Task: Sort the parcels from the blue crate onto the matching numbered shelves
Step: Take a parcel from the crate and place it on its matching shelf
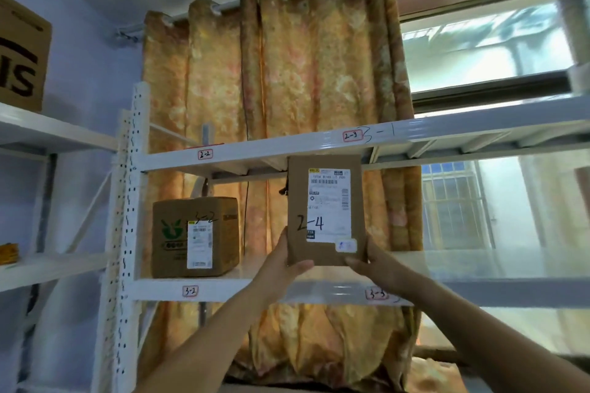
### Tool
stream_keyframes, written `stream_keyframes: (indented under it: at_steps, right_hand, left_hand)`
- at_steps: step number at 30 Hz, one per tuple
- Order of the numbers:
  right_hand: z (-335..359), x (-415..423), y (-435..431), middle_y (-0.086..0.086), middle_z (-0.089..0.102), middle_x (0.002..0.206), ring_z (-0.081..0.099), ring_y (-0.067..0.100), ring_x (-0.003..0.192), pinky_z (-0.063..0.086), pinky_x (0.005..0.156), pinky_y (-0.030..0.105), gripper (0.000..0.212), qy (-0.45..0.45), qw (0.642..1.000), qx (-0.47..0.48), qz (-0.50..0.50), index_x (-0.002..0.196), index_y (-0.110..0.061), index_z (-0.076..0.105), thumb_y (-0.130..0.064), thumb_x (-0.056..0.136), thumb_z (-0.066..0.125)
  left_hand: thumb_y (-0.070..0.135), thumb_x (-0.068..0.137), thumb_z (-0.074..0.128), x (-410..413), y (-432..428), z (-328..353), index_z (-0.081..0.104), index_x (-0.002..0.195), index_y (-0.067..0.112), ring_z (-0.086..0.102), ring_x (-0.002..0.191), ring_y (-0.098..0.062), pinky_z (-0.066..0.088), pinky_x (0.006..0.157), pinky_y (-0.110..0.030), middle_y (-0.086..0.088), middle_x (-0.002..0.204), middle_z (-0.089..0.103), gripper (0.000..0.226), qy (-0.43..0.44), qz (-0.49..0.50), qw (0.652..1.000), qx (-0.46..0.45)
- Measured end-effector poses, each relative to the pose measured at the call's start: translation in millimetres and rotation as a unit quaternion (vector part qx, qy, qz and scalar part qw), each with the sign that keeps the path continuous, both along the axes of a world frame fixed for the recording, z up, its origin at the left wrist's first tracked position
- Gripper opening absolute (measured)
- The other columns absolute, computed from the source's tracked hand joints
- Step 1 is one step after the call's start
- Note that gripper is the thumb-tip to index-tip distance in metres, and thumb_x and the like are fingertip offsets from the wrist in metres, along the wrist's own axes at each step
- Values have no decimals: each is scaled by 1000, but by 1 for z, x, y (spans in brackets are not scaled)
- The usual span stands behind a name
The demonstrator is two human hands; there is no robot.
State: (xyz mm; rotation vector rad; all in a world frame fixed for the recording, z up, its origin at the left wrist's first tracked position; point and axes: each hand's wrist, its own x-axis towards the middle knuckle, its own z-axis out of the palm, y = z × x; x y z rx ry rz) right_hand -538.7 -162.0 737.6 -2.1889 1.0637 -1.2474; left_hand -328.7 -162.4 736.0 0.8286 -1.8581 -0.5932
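- The left hand (287, 260) grips the lower left corner of the parcel (325, 212), thumb across the front face and fingers tucked behind.
- The right hand (372, 260) grips the lower right corner the same way, its thumb lying on the front near the bottom edge. Both forearms reach up from below.
- The parcel is a flat brown cardboard packet held in the air between the hands. It is upright, with its long axis vertical and its broad face turned toward the camera.
- Its white shipping label sits upright on that face with the barcode at the top. "2-4" is handwritten in black on the left and reads the right way up.
- The parcel's top edge overlaps the front beam of the upper shelf (255, 150) above the hands; whether they touch cannot be told.
- On that beam the 2-2 tag (205, 154) sits up and to the left of the hands. The 2-3 tag (352, 135) sits above the right hand, with "3-1" handwritten beside it.
- Just below the hands runs the front beam of the lower shelf (223, 292). It carries the 3-2 tag (190, 291) to the left and the 3-3 tag (376, 293) under the right hand.
- Left of the left hand a brown box (194, 236) marked "3-2" stands on the lower shelf.
- Behind the parcel hangs an orange patterned curtain (287, 73), and a window (479, 48) lies up and to the right.
- Far up to the left, a large carton (19, 54) stands on a neighbouring shelf (48, 131).
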Motion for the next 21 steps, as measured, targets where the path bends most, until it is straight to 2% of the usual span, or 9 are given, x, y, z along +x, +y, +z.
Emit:
stream_keyframes:
  at_steps: [2,3,6,8,12,14,17,19,21]
  right_hand:
    - [4,-14,9,-4,44,137,43,9,123,38,99,21,82,27,999,23,-16,146,-28,2,-9,90,59]
    - [4,-19,14,-3,44,138,42,10,124,38,99,21,83,36,998,21,-37,147,-26,2,-9,90,60]
    - [-2,-34,26,0,50,138,48,18,127,39,105,32,76,69,987,-22,-144,148,-22,8,-18,92,59]
    - [-9,-45,34,1,55,135,52,21,125,43,105,37,70,56,978,-41,-195,146,-21,17,-18,91,59]
    - [-15,-84,55,-3,58,130,54,16,122,45,104,38,61,13,967,-48,-250,140,-28,29,-16,90,61]
    - [-11,-116,66,-4,60,128,56,16,119,47,103,39,58,15,956,-62,-286,138,-29,34,-16,89,62]
    - [-1,-163,85,0,63,124,59,18,112,49,98,41,58,21,938,-86,-335,136,-25,40,-13,86,65]
    - [6,-195,99,-1,65,120,60,14,106,51,95,38,54,19,929,-110,-354,131,-25,45,-11,84,67]
    - [12,-228,112,-6,67,114,61,8,100,52,91,32,50,13,921,-128,-368,127,-27,50,-10,84,67]
  left_hand:
    - [9,87,63,-12,-3,2,25,136,36,47,104,19,42,79,1,24,121,51,67,6,-6,1000,-29]
    - [10,86,64,-18,-5,2,27,137,35,47,104,20,41,79,1,22,123,53,67,6,-11,999,-38]
    - [13,86,65,-36,-9,-3,29,141,31,49,110,15,41,82,1,16,127,56,69,2,-28,998,-54]
    - [13,86,65,-51,-12,-6,30,140,33,52,111,10,43,83,-1,19,124,57,68,-1,-46,997,-56]
    - [11,87,64,-100,-16,-6,29,132,46,52,106,19,42,78,1,31,118,56,67,-1,-100,991,-84]
    - [18,88,63,-134,-10,-5,27,134,47,51,113,11,42,87,-6,28,123,56,66,-1,-110,988,-107]
    - [24,89,62,-185,0,-1,20,144,39,50,119,2,42,101,-27,20,132,52,71,8,-128,983,-129]
    - [25,89,61,-219,7,3,18,146,38,49,120,3,40,104,-29,19,136,49,73,11,-143,979,-146]
    - [26,89,61,-255,13,11,23,142,41,49,113,14,42,101,-24,23,133,50,67,15,-159,973,-165]
